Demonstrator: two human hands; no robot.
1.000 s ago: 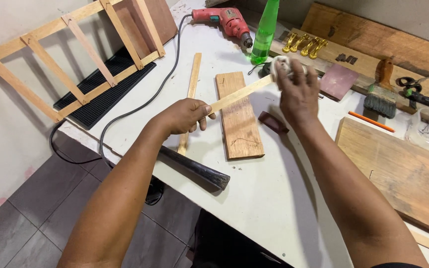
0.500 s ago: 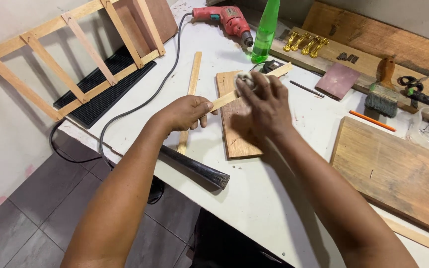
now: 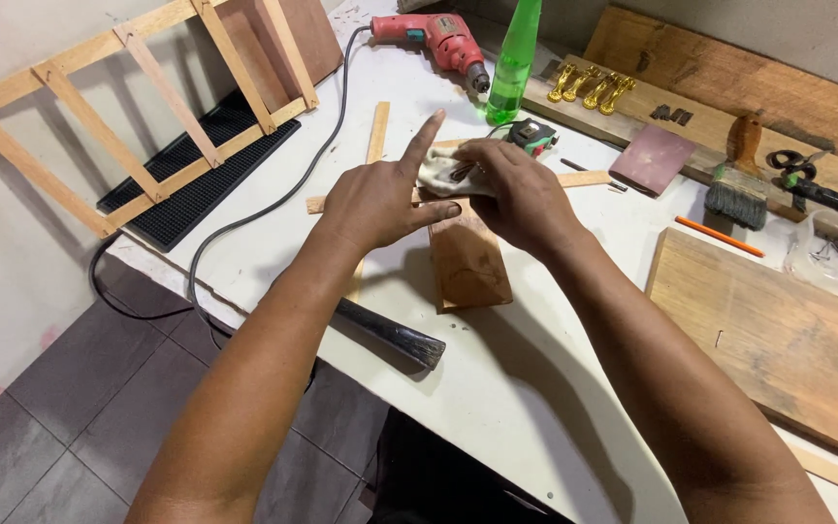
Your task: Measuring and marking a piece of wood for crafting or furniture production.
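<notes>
Hands meeting over wood strip [image 3: 582, 179], right hand [image 3: 521, 199] clutching white cloth [image 3: 441, 172], left hand [image 3: 375, 202] loose, forefinger raised.

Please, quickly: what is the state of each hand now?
Left hand: open, pressing on the thin pale wooden strip, index finger raised.
Right hand: closed on the crumpled off-white cloth.

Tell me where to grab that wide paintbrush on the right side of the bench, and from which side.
Take the paintbrush by its wooden handle, the narrow end pointing away toward the back planks. Come from above, fingers closing across the handle's sides. It lies flat with the bristles toward you, and the scissors crowd its right side, so a straight-down reach looks cleanest.
</notes>
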